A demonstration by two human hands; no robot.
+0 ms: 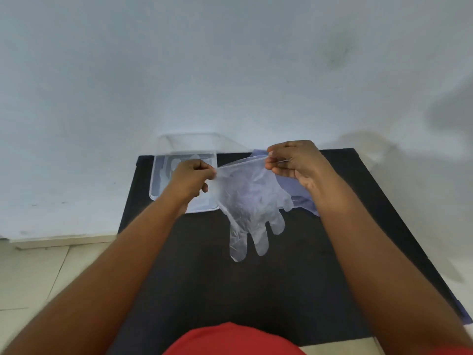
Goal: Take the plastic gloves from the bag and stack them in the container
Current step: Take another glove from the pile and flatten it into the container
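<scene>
Both hands are holding one clear plastic glove (252,201) up by its cuff above the dark surface (281,278). The left hand (190,179) is pinching one corner with curled fingers; the right hand (294,161) is pinching the other, its spare fingers loosely spread. The glove is hanging between them, its tips pointing down. The container (160,185) is lying just behind the left fingers, the bluish bag (304,201) under the right ones.

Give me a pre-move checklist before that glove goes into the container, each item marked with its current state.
1. Left hand pinches the cuff of the plastic glove: ok.
2. Right hand pinches the other cuff corner: ok.
3. Glove hangs flat, fingers down, clear of the black table: ok.
4. Container is open: ok.
5. Gloves already inside lie flat: cannot tell.
6. Bag holds more gloves: cannot tell.
</scene>
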